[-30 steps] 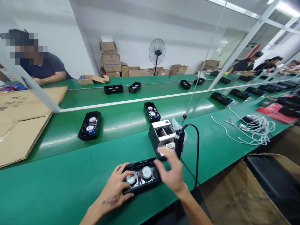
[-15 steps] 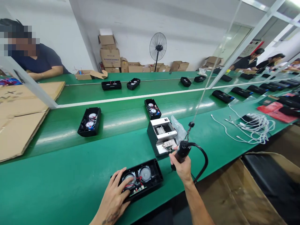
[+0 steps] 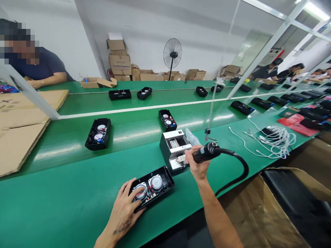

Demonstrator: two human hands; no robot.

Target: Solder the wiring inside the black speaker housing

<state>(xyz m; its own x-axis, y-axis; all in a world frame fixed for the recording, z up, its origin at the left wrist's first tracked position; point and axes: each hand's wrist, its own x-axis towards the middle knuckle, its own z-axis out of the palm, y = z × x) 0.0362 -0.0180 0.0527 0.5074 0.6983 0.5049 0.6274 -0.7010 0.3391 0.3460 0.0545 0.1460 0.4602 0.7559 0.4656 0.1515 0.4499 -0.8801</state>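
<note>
Green bench (image 3: 64,203): left hand (image 3: 125,210) flat, fingers spread on speaker housing (image 3: 152,186); right hand (image 3: 197,165) clamped around electric screwdriver (image 3: 207,152).

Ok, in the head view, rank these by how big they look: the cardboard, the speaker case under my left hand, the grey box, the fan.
1. cardboard
2. speaker case
3. grey box, only slightly smaller
4. fan, which looks smallest only because it stands far back

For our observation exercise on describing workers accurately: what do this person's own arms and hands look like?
Both forearms are bare: no sleeves, gloves, watch or bands show. The left hand has a dark tattoo just behind it on the wrist; the right hand shows no markings.
</note>
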